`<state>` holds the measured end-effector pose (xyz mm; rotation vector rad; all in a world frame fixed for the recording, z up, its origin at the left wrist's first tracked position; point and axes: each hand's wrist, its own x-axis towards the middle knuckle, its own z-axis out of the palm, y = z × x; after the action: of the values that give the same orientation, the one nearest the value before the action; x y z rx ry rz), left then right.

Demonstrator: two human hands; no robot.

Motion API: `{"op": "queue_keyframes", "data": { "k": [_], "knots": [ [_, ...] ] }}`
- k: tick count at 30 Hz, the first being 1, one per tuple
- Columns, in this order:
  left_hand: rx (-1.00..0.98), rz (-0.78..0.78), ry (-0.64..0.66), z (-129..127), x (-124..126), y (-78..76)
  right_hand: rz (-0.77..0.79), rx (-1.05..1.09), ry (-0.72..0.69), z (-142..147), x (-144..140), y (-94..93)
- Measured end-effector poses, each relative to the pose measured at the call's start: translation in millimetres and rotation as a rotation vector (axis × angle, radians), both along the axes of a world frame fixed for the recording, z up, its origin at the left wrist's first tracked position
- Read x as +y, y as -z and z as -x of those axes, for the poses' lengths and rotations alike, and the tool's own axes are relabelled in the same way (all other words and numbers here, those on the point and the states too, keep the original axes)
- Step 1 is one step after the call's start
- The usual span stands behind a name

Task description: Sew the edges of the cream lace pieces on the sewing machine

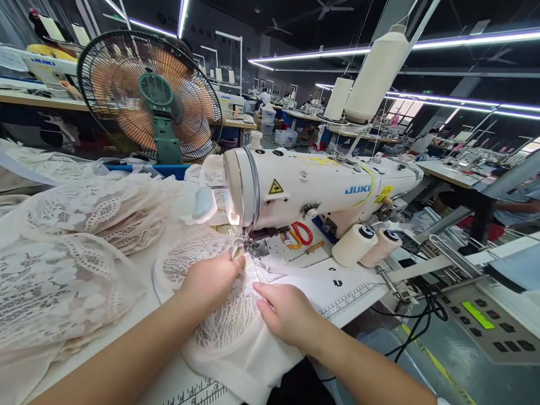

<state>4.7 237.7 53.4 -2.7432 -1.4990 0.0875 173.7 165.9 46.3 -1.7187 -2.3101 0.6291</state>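
A white JUKI sewing machine [291,180] stands across the table, its needle area lit. Cream lace fabric [228,320] lies under the presser foot [248,243] and drapes down over the table's front edge. My left hand [217,278] presses on the lace just left of the foot, thumb and fingers closed on the cloth. On the right, my right hand [287,312] pinches the fabric's edge between thumb and forefinger, a little nearer to me than the foot. The needle's tip is too small to make out.
Piled lace pieces [84,242] cover the table's left side. Red-handled scissors [302,232], a small screwdriver [312,247] and thread cones [354,246] lie right of the needle. A fan [158,101] stands behind. A control panel [481,318] is at lower right.
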Motion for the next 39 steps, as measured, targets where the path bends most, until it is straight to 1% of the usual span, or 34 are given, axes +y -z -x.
{"op": "queue_keyframes", "data": {
  "k": [3, 7, 9, 12, 15, 19, 23, 27, 34, 39],
  "knots": [
    [0.071, 0.087, -0.073, -4, -1, -6.7, 0.08, -0.033, -0.012, -2, 3, -8.8],
    [0.066, 0.163, -0.095, -6, -5, -19.1, 0.15, -0.075, -0.066, -5, 6, -16.8],
    [0.063, 0.177, -0.105, -6, -6, -21.9, 0.177, -0.098, -0.08, -5, 7, -19.7],
    [0.058, 0.174, -0.117, -7, -6, -20.7, 0.203, -0.128, -0.082, -5, 12, -21.9],
    [0.034, 0.157, -0.105, -8, -3, -18.8, 0.185, -0.122, -0.078, -5, 17, -20.7],
    [0.002, 0.129, -0.095, -9, -2, -21.3, 0.15, -0.119, -0.083, -5, 21, -19.2],
    [-0.027, 0.114, -0.099, -11, -1, -22.9, 0.151, -0.187, -0.095, -4, 25, -24.4],
    [-0.027, 0.131, -0.131, -13, 2, -21.0, 0.14, -0.224, -0.109, -4, 28, -28.0],
    [-0.018, 0.193, -0.202, -16, 12, -15.3, 0.121, -0.262, -0.102, -5, 32, -26.6],
    [-0.011, 0.162, -0.211, -12, 15, -18.9, 0.09, -0.286, -0.075, 0, 38, -24.2]
  ]
}}
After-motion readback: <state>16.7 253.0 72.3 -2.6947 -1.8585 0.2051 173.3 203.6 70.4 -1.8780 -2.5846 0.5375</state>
